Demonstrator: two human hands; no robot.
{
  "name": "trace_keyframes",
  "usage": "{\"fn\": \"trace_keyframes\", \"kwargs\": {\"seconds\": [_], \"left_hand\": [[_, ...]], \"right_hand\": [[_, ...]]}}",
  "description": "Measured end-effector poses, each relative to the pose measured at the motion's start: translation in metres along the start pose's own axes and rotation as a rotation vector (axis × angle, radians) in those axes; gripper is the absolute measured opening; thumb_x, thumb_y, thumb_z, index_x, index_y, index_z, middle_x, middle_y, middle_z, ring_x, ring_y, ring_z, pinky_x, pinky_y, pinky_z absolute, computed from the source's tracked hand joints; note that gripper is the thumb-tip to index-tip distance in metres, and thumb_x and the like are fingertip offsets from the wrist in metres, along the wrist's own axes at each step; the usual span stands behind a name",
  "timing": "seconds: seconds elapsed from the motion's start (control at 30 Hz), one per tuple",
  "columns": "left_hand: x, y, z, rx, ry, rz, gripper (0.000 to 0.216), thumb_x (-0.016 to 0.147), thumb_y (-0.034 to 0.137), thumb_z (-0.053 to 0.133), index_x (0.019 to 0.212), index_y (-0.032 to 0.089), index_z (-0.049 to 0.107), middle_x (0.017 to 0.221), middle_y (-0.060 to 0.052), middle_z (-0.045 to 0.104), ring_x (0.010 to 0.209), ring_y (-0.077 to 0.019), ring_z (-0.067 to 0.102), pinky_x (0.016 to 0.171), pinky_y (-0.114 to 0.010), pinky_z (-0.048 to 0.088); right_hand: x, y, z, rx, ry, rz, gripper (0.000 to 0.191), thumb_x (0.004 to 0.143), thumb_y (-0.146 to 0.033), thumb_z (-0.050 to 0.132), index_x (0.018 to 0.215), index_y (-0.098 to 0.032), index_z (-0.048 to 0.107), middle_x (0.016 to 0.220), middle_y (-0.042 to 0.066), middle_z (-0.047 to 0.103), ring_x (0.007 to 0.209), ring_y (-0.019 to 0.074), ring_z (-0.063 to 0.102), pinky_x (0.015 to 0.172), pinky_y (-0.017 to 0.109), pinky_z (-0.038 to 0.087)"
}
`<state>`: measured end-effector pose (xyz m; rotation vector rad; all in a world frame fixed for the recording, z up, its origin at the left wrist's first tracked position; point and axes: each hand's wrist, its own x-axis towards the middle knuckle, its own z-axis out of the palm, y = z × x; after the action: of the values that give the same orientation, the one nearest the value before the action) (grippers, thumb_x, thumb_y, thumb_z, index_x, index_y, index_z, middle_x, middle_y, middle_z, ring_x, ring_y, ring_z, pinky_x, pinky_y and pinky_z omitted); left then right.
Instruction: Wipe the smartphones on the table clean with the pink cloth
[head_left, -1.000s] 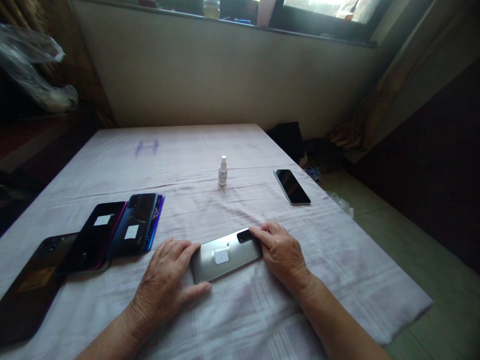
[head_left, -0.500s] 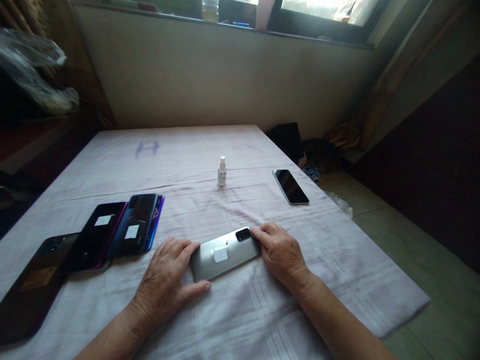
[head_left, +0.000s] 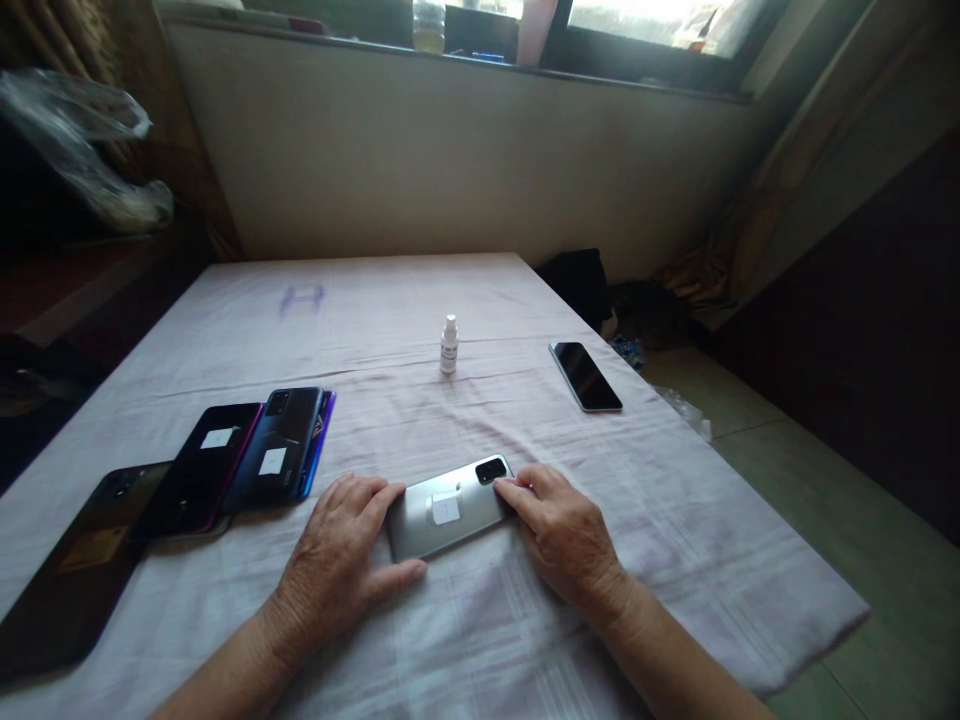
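Note:
A silver phone (head_left: 450,505) lies face down on the pale tablecloth (head_left: 375,320), with a white sticker on its back. My left hand (head_left: 334,565) grips its left end, fingers over the far edge and thumb at the near edge. My right hand (head_left: 562,535) holds the right end, its fingertips pressed against the phone beside the black camera block. The phone rests flat on the cloth between both hands.
Three dark phones lie overlapping at the left: a blue one (head_left: 289,440), a magenta-edged one (head_left: 202,465) and a black one (head_left: 82,560). A small white bottle (head_left: 448,345) stands mid-table. Another black phone (head_left: 585,375) lies near the right table edge, where the floor drops away.
My right hand's fingertips have slid a little toward me along the phone's camera end. My left hand keeps its hold. The view has shifted slightly.

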<state>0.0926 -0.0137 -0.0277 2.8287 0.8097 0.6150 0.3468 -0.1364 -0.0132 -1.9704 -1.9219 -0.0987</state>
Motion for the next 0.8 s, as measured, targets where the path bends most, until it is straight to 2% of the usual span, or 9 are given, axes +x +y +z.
{"fn": "trace_keyframes", "kwargs": {"seconds": [0.4, 0.67, 0.8], "left_hand": [[-0.001, 0.0, 0.001, -0.007, 0.022, -0.006, 0.065, 0.071, 0.053, 0.077, 0.123, 0.02, 0.056, 0.113, -0.01, 0.064, 0.107, -0.032, 0.059, 0.101, -0.05, 0.044], [-0.002, -0.001, 0.003, 0.001, 0.021, -0.009, 0.066, 0.07, 0.053, 0.078, 0.122, 0.019, 0.056, 0.114, -0.01, 0.064, 0.108, -0.0331, 0.059, 0.1, -0.051, 0.044], [0.0, 0.001, 0.0, -0.014, 0.014, -0.017, 0.063, 0.071, 0.052, 0.077, 0.121, 0.02, 0.057, 0.111, -0.009, 0.065, 0.106, -0.0318, 0.06, 0.098, -0.049, 0.046]], "right_hand": [[0.012, -0.016, 0.007, -0.077, 0.023, -0.092, 0.022, 0.092, -0.01, 0.054, 0.099, -0.023, 0.071, 0.089, 0.004, 0.065, 0.081, 0.0171, 0.055, 0.071, 0.026, 0.039], [0.032, -0.023, 0.007, -0.12, -0.055, -0.01, 0.02, 0.091, -0.014, 0.06, 0.099, -0.027, 0.073, 0.091, 0.003, 0.065, 0.081, 0.0172, 0.055, 0.066, 0.026, 0.035], [0.029, -0.024, 0.007, -0.121, -0.069, -0.006, 0.021, 0.092, -0.015, 0.059, 0.104, -0.026, 0.072, 0.093, 0.004, 0.065, 0.083, 0.0179, 0.055, 0.068, 0.027, 0.036]]}}
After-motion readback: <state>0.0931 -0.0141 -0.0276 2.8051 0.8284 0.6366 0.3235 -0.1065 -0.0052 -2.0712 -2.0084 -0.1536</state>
